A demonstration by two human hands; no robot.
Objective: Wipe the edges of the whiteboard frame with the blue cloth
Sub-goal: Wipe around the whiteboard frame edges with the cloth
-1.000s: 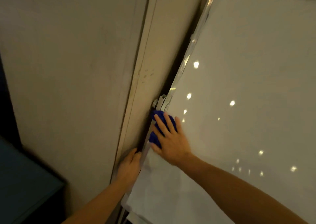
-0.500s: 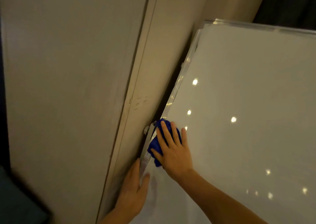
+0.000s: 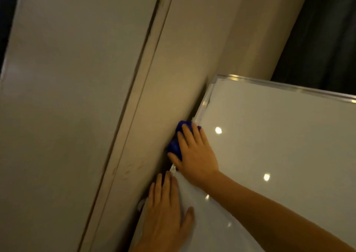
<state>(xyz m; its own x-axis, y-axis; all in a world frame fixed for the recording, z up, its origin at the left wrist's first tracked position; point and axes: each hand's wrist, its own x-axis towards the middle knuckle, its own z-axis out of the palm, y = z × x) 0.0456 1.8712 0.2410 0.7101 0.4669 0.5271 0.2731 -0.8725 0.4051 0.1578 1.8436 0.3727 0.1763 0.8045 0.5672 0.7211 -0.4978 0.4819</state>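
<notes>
Both hands had slid further up the whiteboard's left side since the earlier frames. On the left stood a beige wall (image 3: 81, 97). Beside it the left hand (image 3: 165, 211) lay flat and released on the frame edge (image 3: 204, 101). Above, the right hand (image 3: 194, 153) pressed the blue cloth (image 3: 176, 145) against that edge, with the whiteboard (image 3: 279, 145) to the right

place: office or meeting room | cue: whiteboard (image 3: 279, 145) against plain wall (image 3: 67, 97)
</notes>
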